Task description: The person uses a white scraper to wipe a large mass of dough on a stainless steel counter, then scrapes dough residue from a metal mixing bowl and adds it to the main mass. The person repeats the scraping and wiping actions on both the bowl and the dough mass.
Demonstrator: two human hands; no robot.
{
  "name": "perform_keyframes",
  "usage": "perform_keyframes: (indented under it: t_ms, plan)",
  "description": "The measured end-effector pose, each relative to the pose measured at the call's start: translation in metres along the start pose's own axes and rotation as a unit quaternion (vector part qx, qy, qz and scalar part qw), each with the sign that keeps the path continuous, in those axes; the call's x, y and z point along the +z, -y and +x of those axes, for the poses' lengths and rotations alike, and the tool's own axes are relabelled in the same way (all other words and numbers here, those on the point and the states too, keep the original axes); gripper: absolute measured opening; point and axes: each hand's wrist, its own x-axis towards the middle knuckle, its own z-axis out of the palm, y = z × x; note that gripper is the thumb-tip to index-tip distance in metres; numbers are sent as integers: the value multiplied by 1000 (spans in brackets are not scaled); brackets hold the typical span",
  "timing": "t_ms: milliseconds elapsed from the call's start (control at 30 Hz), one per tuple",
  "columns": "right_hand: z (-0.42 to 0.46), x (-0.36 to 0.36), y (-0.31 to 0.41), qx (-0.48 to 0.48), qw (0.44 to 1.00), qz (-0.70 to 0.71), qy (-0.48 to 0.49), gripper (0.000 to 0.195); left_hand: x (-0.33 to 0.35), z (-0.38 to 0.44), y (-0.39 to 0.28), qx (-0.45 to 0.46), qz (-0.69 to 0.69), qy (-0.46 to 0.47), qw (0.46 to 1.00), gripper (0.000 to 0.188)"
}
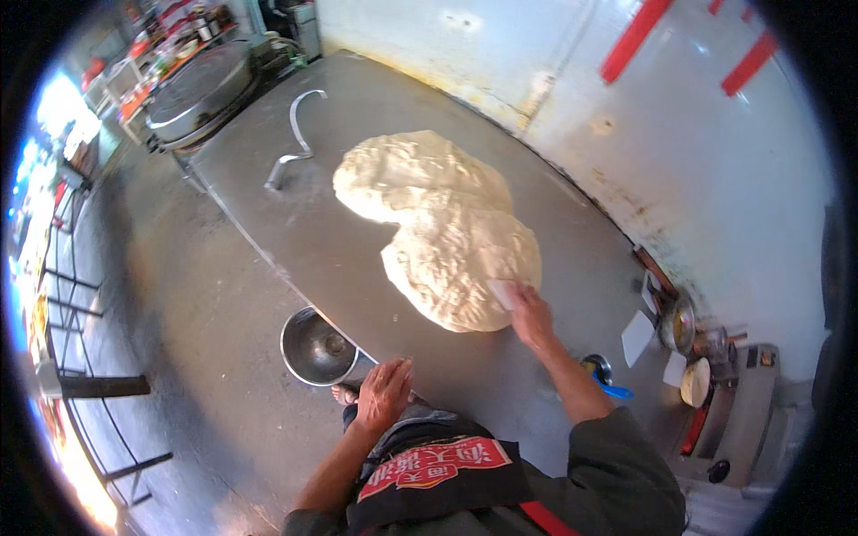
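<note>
A large, lumpy mass of pale dough [456, 234] lies on the grey worktop [322, 248], in two broad joined lobes. My right hand [531, 315] grips a flat whitish scraper [500, 293], which touches the dough's near right edge. Close to my body, my left hand [385, 394] is held by the worktop's near edge, away from the dough. Its fingers are together and slightly bent; whether anything is in them cannot be told. A curved metal dough hook [295, 134] rests on the worktop to the left of the dough's far lobe.
A steel bowl [319, 347] stands below the worktop's left edge. At the right are a blue-handled tool [615, 390], a white card-like sheet [637, 338], a bowl [696, 382] and a scale-like metal device [747, 415]. A large round pan [201, 94] stands beyond the far left corner.
</note>
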Motion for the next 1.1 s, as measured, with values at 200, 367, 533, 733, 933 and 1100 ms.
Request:
perform_keyframes:
  t_ms: [200,367,533,733,933,1100]
  plan:
    - [3,-24,36,136,952,170,-216,24,-33,-108,58,-259,0,-101,961,21]
    - [-4,-25,165,57,938,339,-48,27,-62,-188,104,-393,64,-120,909,23]
    - [-11,35,304,-89,935,329,101,18,-84,-239,165,-489,50,-138,860,25]
    - [1,184,406,-9,928,247,279,25,-104,-272,286,-544,-11,-93,834,22]
    - [10,384,427,36,930,47,364,28,-81,-297,464,-552,-15,5,834,20]
    - [43,521,400,8,893,-79,443,28,-9,-302,585,-507,5,10,862,30]
